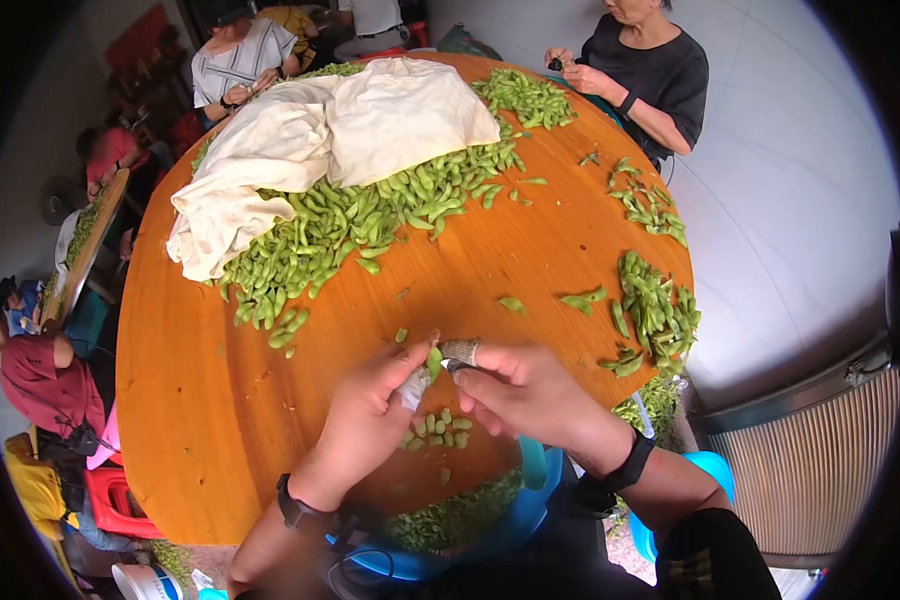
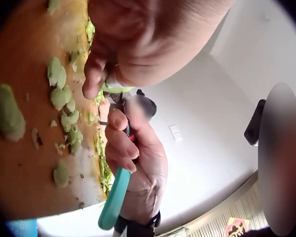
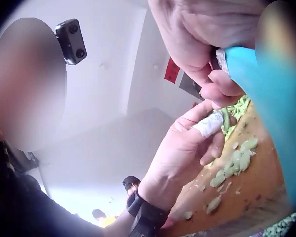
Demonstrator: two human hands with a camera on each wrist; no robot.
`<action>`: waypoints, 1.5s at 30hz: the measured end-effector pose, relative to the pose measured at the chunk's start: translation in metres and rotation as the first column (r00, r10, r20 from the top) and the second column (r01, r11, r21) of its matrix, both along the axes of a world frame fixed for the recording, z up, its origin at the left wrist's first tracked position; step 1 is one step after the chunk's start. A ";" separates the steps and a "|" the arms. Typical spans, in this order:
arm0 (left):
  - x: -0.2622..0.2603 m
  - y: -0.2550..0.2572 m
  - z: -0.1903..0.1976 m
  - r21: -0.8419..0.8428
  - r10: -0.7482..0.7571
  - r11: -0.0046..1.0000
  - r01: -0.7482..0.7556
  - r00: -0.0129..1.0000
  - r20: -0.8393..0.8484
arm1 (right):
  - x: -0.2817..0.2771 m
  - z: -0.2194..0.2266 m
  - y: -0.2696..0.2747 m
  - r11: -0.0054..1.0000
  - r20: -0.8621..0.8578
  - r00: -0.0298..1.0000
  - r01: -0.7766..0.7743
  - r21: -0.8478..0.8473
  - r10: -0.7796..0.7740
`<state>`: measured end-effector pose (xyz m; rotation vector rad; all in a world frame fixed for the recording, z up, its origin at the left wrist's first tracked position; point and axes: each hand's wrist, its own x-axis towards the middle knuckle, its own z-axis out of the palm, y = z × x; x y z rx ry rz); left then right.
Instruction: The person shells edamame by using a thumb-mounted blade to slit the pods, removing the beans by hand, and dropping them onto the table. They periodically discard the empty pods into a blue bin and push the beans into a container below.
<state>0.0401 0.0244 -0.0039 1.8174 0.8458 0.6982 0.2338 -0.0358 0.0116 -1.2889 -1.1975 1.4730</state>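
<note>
Close over the front of the wooden table (image 1: 220,400), my left hand (image 1: 365,405) pinches a green soybean pod (image 1: 433,362) between thumb and fingers. White tape (image 3: 209,124) wraps its thumb. My right hand (image 1: 530,395) meets it at the pod and grips a tool with a teal handle (image 2: 116,197); the tool's working end is hidden among the fingers. A grey woven wrap (image 1: 461,350) covers a right finger, and something black sits at the right thumb. Below the hands, several shelled beans (image 1: 440,432) lie on the wood.
Farther back, a large heap of pods (image 1: 340,230) lies partly under white cloth (image 1: 410,110). Smaller pod piles (image 1: 660,310) line the right edge. A blue basin (image 1: 400,565) with green contents stands below the front edge. Other people (image 1: 650,80) sit around this table and another at left.
</note>
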 end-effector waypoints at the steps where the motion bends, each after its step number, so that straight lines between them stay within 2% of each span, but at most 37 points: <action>1: 0.001 -0.002 0.002 0.059 -0.013 0.998 0.014 1.000 -0.023 | -0.001 -0.001 -0.001 1.000 0.002 1.000 0.000 -0.006 0.000; 2: 0.001 -0.002 -0.002 0.054 -0.012 0.998 0.013 1.000 -0.022 | -0.002 -0.002 -0.001 1.000 0.009 1.000 0.011 -0.003 -0.011; 3: 0.002 0.000 -0.006 0.272 -0.011 0.962 0.029 0.998 -0.069 | -0.003 -0.002 -0.001 1.000 0.016 1.000 0.020 0.001 -0.020; 4: 0.002 0.000 -0.010 0.476 0.002 0.878 0.053 0.993 -0.115 | -0.004 -0.004 -0.001 1.000 0.018 1.000 0.018 -0.002 -0.018; 6: 0.001 -0.001 -0.010 0.458 0.021 0.888 0.045 0.990 -0.138 | -0.006 -0.008 -0.002 0.999 0.018 1.000 0.012 0.042 -0.013; 10: 0.001 -0.006 -0.012 0.461 0.096 0.887 -0.008 0.981 -0.167 | -0.018 -0.012 -0.002 0.998 0.028 0.997 0.068 0.015 -0.069; 12: 0.001 -0.007 -0.011 0.447 0.105 0.894 -0.019 0.980 -0.168 | -0.021 -0.018 0.000 0.986 0.033 0.992 0.113 0.120 -0.118; 14: 0.000 -0.006 -0.012 0.430 0.112 0.902 -0.028 0.979 -0.171 | -0.021 -0.022 0.003 0.990 -0.005 0.994 0.105 0.092 -0.105; 16: -0.001 -0.003 -0.012 0.378 0.066 0.926 -0.015 0.990 -0.123 | -0.020 -0.019 0.005 0.993 -0.043 0.994 0.098 0.063 -0.095; 18: -0.002 0.002 -0.012 0.355 0.020 0.935 0.009 0.997 -0.079 | -0.018 -0.009 0.008 0.991 -0.235 0.966 0.084 -0.108 -0.107; 21: -0.006 0.010 -0.014 0.303 -0.051 0.951 0.059 0.998 -0.036 | -0.012 -0.015 0.013 0.992 -0.265 0.962 0.032 -0.120 -0.063; 22: -0.007 0.012 -0.014 0.149 -0.107 0.984 0.098 0.993 0.053 | -0.010 -0.016 0.014 0.992 -0.264 0.962 0.033 -0.123 -0.064; 24: -0.010 0.015 -0.013 -0.132 -0.156 0.974 0.183 0.969 0.189 | -0.008 -0.018 0.016 0.985 -0.337 0.939 0.005 -0.171 -0.063; 25: -0.011 0.016 -0.012 -0.135 -0.156 0.974 0.183 0.970 0.188 | -0.005 -0.020 0.017 0.985 -0.338 0.939 0.005 -0.174 -0.064; 27: -0.012 0.017 -0.008 -0.383 -0.127 0.892 0.240 0.946 0.298 | 0.000 -0.022 0.019 0.981 -0.408 0.913 -0.074 -0.178 -0.005; 29: -0.013 0.019 -0.002 -0.433 -0.119 0.866 0.250 0.944 0.307 | 0.003 -0.019 0.020 0.979 -0.420 0.907 -0.086 -0.185 0.001; 31: -0.014 0.020 0.001 -0.551 -0.070 0.794 0.257 0.939 0.336 | 0.007 -0.017 0.021 0.974 -0.471 0.881 -0.138 -0.179 0.038; 37: -0.020 0.026 -0.005 -0.603 -0.086 0.726 0.330 0.914 0.397 | 0.011 -0.015 0.019 0.968 -0.443 0.896 -0.142 -0.209 0.036; 41: -0.014 0.020 -0.005 -0.582 -0.050 0.770 0.262 0.934 0.355 | 0.007 -0.008 0.017 0.976 -0.389 0.921 -0.095 -0.197 0.012; 43: -0.012 0.019 -0.009 -0.456 -0.085 0.869 0.191 0.966 0.243 | 0.000 0.000 0.012 0.984 -0.158 0.987 0.011 -0.178 -0.039; 44: -0.012 0.017 -0.012 -0.457 -0.082 0.869 0.189 0.967 0.243 | -0.004 0.001 0.010 0.984 -0.158 0.987 0.009 -0.179 -0.037; 45: -0.012 0.016 -0.016 -0.438 -0.050 0.888 0.141 0.976 0.213 | -0.008 0.001 0.007 0.995 -0.054 0.998 0.021 -0.095 -0.026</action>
